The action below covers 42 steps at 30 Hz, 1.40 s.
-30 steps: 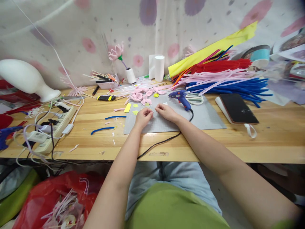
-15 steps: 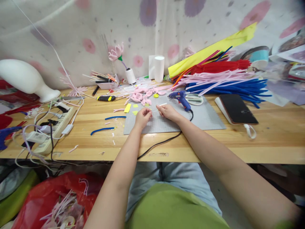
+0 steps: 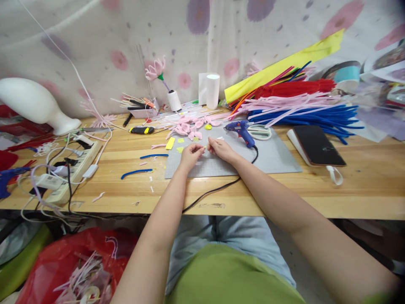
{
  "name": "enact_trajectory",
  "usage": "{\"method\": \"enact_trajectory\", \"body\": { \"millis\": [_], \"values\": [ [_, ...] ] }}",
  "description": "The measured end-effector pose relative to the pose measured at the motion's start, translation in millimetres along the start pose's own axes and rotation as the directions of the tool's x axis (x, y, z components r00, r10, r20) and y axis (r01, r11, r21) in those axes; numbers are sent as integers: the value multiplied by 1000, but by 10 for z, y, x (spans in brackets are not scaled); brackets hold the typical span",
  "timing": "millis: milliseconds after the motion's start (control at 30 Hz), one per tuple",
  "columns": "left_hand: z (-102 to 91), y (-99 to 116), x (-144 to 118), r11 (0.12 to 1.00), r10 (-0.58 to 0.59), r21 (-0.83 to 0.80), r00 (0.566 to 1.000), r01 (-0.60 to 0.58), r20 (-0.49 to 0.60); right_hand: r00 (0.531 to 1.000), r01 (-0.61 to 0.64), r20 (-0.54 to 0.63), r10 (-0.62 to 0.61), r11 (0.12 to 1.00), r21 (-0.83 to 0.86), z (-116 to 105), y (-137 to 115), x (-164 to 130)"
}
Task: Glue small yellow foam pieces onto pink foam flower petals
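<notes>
My left hand [image 3: 190,154] and my right hand [image 3: 220,148] meet over the grey cutting mat [image 3: 272,158] on the wooden table [image 3: 363,185]. Both pinch a small yellowish piece [image 3: 204,147] between their fingertips; it is too small to make out. Just beyond them lie pink petal shapes [image 3: 190,126], small yellow pieces [image 3: 170,143] and a blue glue gun [image 3: 241,130] whose black cord runs past my right wrist and off the table's front edge.
Bundles of blue, pink and red pipe cleaners [image 3: 303,107] fill the back right, beside a black phone [image 3: 318,145] and scissors [image 3: 261,132]. A power strip [image 3: 74,166] with cables lies at the left, blue pipe cleaner bits [image 3: 136,172] nearby. A red bag [image 3: 72,266] of scraps sits below.
My two hands have drawn slightly closer, fingertips now meeting on the small piece. Nothing else on the table has moved.
</notes>
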<state>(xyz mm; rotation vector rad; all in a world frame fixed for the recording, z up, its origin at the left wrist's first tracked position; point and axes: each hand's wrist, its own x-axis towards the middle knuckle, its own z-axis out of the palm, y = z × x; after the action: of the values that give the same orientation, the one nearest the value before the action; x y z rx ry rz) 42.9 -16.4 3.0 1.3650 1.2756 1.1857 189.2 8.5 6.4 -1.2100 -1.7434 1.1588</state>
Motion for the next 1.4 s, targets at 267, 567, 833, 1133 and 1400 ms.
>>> {"method": "enact_trajectory", "body": {
  "millis": [267, 567, 833, 1133, 1400],
  "values": [
    [6, 15, -17, 1000, 13, 7, 1000, -13, -22, 993, 113, -18, -117, 981, -156, 16, -102, -58],
    [2, -15, -2, 999, -1, -34, 1000, 1, -15, 994, 97, -22, -103, 975, -201, 28, -107, -42],
    [8, -14, 4, 998, -13, -59, 999, 10, -41, 992, 123, 22, -121, 983, -139, 18, -8, -5],
    [9, -24, -4, 997, 11, -74, 997, -17, -72, 983, 179, -3, -182, 971, -161, -19, -44, -73],
    [14, 0, -3, 999, -4, -53, 998, 1, -57, 982, 191, 33, -188, 959, -210, 6, -45, -61]
  ]
}}
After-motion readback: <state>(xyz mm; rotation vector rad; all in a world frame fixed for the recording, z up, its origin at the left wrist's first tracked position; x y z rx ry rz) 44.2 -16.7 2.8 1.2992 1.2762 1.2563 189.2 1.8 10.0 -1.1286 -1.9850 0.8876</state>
